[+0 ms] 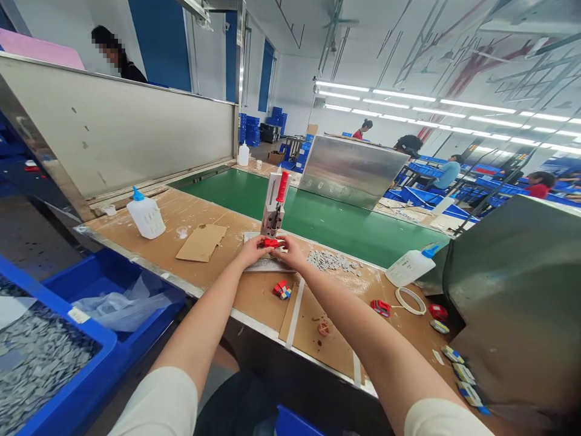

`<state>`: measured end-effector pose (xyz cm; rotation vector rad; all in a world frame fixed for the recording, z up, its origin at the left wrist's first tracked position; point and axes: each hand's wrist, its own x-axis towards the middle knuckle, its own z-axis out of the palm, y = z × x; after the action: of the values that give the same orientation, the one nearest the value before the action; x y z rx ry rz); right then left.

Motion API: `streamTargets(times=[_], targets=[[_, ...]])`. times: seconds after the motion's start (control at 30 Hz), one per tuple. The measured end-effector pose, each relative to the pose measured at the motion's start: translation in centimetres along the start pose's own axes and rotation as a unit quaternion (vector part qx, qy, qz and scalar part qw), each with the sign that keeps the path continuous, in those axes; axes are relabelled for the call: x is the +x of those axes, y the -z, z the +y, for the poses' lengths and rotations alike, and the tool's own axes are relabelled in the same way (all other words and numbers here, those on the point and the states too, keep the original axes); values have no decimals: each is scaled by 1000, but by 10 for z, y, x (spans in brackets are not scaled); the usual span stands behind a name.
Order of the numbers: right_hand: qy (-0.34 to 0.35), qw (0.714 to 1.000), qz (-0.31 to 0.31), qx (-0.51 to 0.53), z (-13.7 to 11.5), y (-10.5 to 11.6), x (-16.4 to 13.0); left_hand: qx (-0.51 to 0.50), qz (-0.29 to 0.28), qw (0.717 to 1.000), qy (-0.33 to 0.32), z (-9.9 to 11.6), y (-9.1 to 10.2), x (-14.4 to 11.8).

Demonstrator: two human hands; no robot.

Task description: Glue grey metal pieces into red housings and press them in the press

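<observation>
A small red plastic part [271, 243] is between my two hands at the foot of an upright toggle press [273, 209] with a red handle. My left hand [251, 252] grips it from the left, fingers closed. From the other side, my right hand [292, 252] has its fingers closed on the part too; fingertips partly hide it. Under both hands lies the press's pale base plate [258, 266]. A red toy-like piece [282, 289] with blue and yellow bits rests just in front. To the right of my right hand spreads a pile of small grey pieces [331, 261].
White bottles with blue caps stand at left [146, 213] and lean at right [411, 266]. Beyond the press runs a green conveyor belt [336, 218]. A tape roll [410, 301] and red pieces [380, 307] lie right. Blue bins [109, 351] sit lower left. Several people work farther off.
</observation>
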<state>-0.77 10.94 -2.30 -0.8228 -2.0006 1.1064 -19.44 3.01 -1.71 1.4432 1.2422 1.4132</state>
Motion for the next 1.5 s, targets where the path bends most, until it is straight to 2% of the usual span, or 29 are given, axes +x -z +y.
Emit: streamTargets(times=[0.1, 0.2, 0.27, 0.33, 0.37, 0.4, 0.47, 0.53, 0.6, 0.7, 0.77, 0.83, 0.9, 0.97, 1.1, 1.27, 1.5], targets=[[9, 1000, -6, -1, -1, 10, -3, 5, -2, 1000, -3, 0, 1, -1], [53, 998, 42, 14, -11, 26, 4, 19, 3, 1000, -11, -1, 0, 0], [109, 987, 115, 30, -27, 39, 22, 22, 5, 1000, -12, -3, -1, 1], [177, 966, 186, 46, -52, 49, 53, 20, 8, 1000, -6, -5, -2, 1], [211, 956, 197, 51, -67, 53, 71, 22, 10, 1000, -3, -5, -2, 2], [245, 948, 197, 55, -82, 55, 90, 25, 11, 1000, 0, -6, -3, 2], [290, 944, 151, 47, -112, 56, 124, 37, 15, 999, -1, -6, -3, 3], [306, 944, 110, 52, -138, 52, 141, 50, 28, 998, -1, -6, -4, 3], [306, 946, 84, 63, -157, 45, 133, 56, 37, 998, 7, -4, -4, 3], [293, 952, 72, 55, -170, 36, 81, 46, 24, 999, 12, -1, -5, 1], [301, 951, 75, 12, -170, 35, 36, 44, 17, 999, -3, 0, -5, -1], [335, 940, 37, -53, -164, 38, -2, 54, 18, 998, -24, 1, -6, -2], [384, 916, -25, -112, -152, 41, -27, 66, 21, 997, -40, -1, -7, -2], [415, 892, -74, -164, -136, 43, -39, 70, 23, 996, -52, -4, -8, -1], [445, 857, -106, -237, -104, 42, -48, 80, 21, 994, -69, -13, -9, 3], [484, 817, -113, -292, -83, 46, -54, 111, 15, 992, -62, -24, -9, 8], [474, 791, -162, -352, -52, 38, -34, 98, 10, 991, -86, -26, -7, 3]])
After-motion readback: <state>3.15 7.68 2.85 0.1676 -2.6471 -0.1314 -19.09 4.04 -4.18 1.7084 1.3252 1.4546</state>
